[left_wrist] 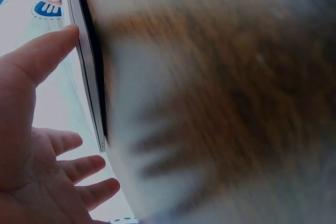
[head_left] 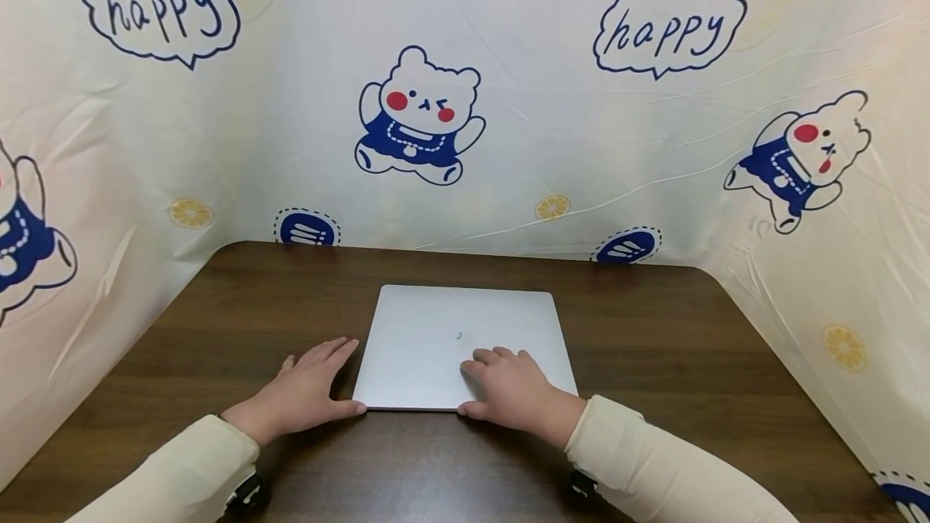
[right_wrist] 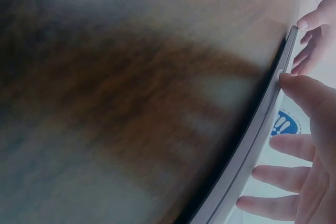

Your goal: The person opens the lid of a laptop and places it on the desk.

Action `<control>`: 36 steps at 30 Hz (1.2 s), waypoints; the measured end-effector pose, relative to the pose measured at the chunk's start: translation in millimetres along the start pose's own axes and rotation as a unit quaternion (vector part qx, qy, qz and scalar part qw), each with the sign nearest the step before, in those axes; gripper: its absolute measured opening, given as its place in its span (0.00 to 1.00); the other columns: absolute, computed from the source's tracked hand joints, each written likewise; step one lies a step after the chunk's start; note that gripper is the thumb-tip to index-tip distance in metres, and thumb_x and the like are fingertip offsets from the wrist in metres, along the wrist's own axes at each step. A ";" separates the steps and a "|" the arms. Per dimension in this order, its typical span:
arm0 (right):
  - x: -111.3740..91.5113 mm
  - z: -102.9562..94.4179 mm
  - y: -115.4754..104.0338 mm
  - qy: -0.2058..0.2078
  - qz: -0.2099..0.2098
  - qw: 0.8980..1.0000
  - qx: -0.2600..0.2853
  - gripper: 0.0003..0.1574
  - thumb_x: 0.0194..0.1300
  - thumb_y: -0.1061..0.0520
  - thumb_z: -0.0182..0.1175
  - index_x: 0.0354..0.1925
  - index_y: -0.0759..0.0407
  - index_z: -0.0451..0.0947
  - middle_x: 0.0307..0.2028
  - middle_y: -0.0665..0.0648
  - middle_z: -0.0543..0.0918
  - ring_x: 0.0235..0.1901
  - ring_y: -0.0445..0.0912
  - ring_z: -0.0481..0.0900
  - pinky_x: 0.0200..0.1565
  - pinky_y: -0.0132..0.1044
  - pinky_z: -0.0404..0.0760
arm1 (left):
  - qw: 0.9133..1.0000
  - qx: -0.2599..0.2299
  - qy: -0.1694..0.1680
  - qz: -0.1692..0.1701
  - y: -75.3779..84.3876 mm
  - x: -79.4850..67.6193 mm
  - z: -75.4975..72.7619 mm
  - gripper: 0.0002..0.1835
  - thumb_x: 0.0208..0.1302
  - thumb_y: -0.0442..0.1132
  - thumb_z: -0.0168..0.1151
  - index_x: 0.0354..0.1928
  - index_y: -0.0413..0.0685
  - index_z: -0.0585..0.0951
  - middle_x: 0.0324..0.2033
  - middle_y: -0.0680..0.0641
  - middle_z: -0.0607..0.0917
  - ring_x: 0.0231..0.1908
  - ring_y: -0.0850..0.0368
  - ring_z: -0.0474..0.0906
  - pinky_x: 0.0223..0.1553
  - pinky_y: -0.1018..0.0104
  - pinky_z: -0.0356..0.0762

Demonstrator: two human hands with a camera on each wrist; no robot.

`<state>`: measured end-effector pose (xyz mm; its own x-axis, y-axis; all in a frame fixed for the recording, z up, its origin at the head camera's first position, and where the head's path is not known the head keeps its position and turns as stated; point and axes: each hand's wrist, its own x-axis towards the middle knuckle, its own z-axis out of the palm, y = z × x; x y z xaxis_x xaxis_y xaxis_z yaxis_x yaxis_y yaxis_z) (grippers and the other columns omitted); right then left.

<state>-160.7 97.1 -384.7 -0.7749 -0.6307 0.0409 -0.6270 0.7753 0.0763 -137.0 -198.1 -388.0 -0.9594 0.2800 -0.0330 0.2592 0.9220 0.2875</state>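
Observation:
A closed silver laptop [head_left: 414, 345] lies flat on the brown wooden table, its front edge toward me. My left hand [head_left: 301, 394] is beside its left side, fingers spread, with the thumb at the front left corner. In the left wrist view that thumb meets the laptop's thin front edge [left_wrist: 89, 72]. Over the lid's right half is my right hand [head_left: 512, 390], fingers extended and slightly bent. Its thumb touches the front edge in the right wrist view. Whether its other fingertips touch the lid, I cannot tell.
The wooden table [head_left: 654, 345] reaches back to a pale curtain [head_left: 538, 144] printed with bears, lemon slices and "happy" bubbles. That curtain also encloses the left and right sides. Dark wrist devices [head_left: 245, 492] sit under both cream sleeves [head_left: 668, 458].

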 end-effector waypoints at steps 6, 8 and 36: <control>0.9 1.0 -0.7 0.003 -0.002 1.000 -0.010 0.37 0.51 0.29 0.55 0.52 0.49 0.74 0.51 0.54 0.76 0.48 0.52 0.74 0.39 0.52 0.74 | 1.000 -0.008 -0.001 0.004 0.0 0.9 1.9 0.52 0.41 0.68 0.62 0.65 0.43 0.61 0.61 0.37 0.63 0.60 0.38 0.59 0.48 0.28 0.50; 1.4 1.5 -1.2 0.005 -0.006 1.000 -0.016 0.37 0.51 0.28 0.55 0.51 0.49 0.74 0.51 0.54 0.76 0.48 0.52 0.74 0.38 0.51 0.74 | 1.000 -0.010 -0.002 0.005 0.3 0.8 2.2 0.52 0.41 0.69 0.61 0.65 0.43 0.61 0.61 0.37 0.63 0.60 0.38 0.59 0.48 0.28 0.50; 2.8 3.2 -4.6 0.013 -0.034 0.998 -0.054 0.37 0.53 0.29 0.53 0.49 0.53 0.75 0.47 0.56 0.77 0.43 0.53 0.77 0.38 0.42 0.78 | 1.000 -0.016 -0.020 -0.005 0.0 1.0 6.7 0.53 0.41 0.70 0.60 0.64 0.42 0.61 0.61 0.36 0.63 0.60 0.37 0.58 0.49 0.29 0.50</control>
<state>-160.3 91.9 -388.2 -0.7276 -0.6835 0.0575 -0.6648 0.7234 0.1864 -137.2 -196.1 -394.5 -0.9564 0.2823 -0.0745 0.2455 0.9158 0.3178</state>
